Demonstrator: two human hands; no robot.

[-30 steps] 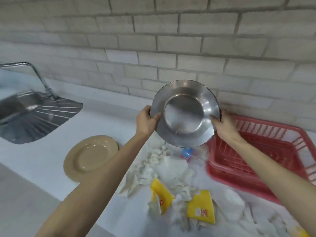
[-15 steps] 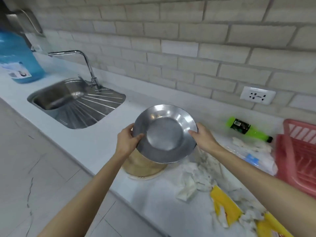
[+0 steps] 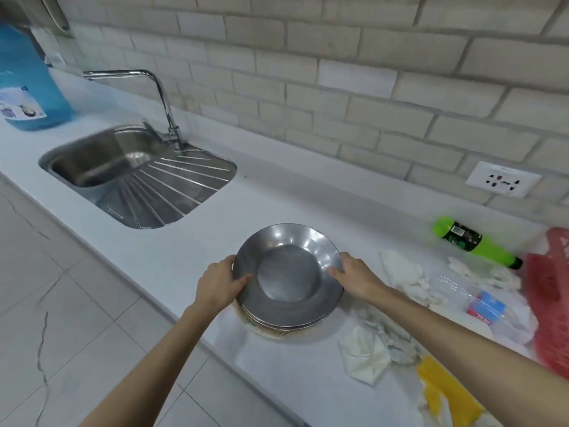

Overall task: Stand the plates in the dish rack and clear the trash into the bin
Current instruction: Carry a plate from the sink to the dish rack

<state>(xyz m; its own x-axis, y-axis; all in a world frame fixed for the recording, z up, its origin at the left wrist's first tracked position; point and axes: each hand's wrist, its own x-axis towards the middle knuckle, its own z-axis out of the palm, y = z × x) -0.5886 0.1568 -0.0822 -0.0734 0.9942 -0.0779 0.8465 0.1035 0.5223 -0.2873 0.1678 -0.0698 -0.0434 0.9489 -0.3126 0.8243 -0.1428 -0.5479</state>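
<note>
Head view: a smooth white worktop [image 3: 277, 195] runs along a pale brick wall [image 3: 338, 72], with grey veined floor tiles [image 3: 61, 303] to the left.
Steel plate [image 3: 289, 272]: one, round, shiny metal with a deep flat well and a broad sloping rim. It is near the worktop's front edge, between the sink and the trash.
Beige plate [image 3: 271, 329]: one matte rim shows right under the steel plate. The edges there look layered, and I cannot tell whether more plates are stacked or whether they touch.
Left hand [image 3: 220, 283]: grips the steel plate's left rim, thumb on top, fingers hidden beneath.
Right hand [image 3: 357, 277]: grips the right rim the same way, thumb laid over the edge.
Dish rack [image 3: 551, 291]: one, red slatted plastic, blurred at the right edge and well apart from the plates.
Trash: crumpled white paper scraps [image 3: 366, 355], too many to count; one yellow wrapper [image 3: 443, 392]; one green bottle [image 3: 474, 241] lying on its side; one clear plastic bottle [image 3: 486, 306] with a blue and pink label.
Sink [image 3: 138, 174]: one, stainless steel with a ribbed fan-shaped drainer and one bent chrome tap [image 3: 147, 87].
Water jug [image 3: 24, 81]: one, translucent blue, at the far left.
Socket [image 3: 503, 179]: one white plate on the wall.
</note>
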